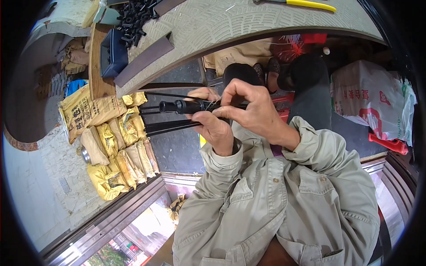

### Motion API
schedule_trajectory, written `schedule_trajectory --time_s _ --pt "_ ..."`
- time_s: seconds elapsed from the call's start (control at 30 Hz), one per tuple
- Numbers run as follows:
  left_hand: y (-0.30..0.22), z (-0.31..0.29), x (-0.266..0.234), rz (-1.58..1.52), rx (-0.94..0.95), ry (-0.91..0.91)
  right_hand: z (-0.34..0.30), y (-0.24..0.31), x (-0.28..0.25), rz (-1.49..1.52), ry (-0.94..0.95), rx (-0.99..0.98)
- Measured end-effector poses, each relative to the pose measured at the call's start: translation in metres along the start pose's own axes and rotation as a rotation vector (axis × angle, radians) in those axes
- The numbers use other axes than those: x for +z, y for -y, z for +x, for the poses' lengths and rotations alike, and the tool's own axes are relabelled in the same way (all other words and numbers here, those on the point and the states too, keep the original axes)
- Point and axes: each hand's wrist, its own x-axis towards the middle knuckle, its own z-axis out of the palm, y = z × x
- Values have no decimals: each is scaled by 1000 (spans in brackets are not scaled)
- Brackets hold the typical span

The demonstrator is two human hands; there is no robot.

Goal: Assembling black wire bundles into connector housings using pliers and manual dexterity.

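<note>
In front of my chest I hold what looks like a black umbrella frame [188, 107], lying roughly level. Its thick ridged end points left, and several thin dark rods [171, 127] stick out leftward beside it. My left hand [216, 128] is closed around the frame from below, with its thumb on the near side and fingers behind. Fine wire [213, 104] shows at the middle of the frame. Thumb and index finger of my right hand [255, 107] pinch together at this wire. The very tips partly hide what they grip.
A textured worktop [222, 31] curves across the top, bearing a pile of small black parts [133, 20], a dark blue box [114, 53] and yellow-handled pliers [310, 5]. Yellow and brown packages [108, 137] stack at left. At right hangs a white plastic bag [370, 95].
</note>
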Motion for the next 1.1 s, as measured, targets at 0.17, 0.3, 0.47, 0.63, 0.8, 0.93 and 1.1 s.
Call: schedule_trajectory --time_s 0.17,0.3,0.47,0.63,0.8,0.93,1.1 --pt "-5 1 -2 -82 -66 55 1 -10 -2 56 45 -98" --pt "-9 3 3 -164 -65 109 6 -19 -5 235 137 23" --pt "-5 2 9 -164 -34 134 13 -21 -13 525 242 223" --pt "-2 2 17 -133 35 193 18 -21 -24 657 267 320" --pt "4 10 11 -219 42 286 28 -23 -27 691 372 346" --pt "-9 16 10 3 55 437 33 -18 -29 745 402 355" --pt "-17 17 21 103 -17 424 33 -27 -34 876 378 288"
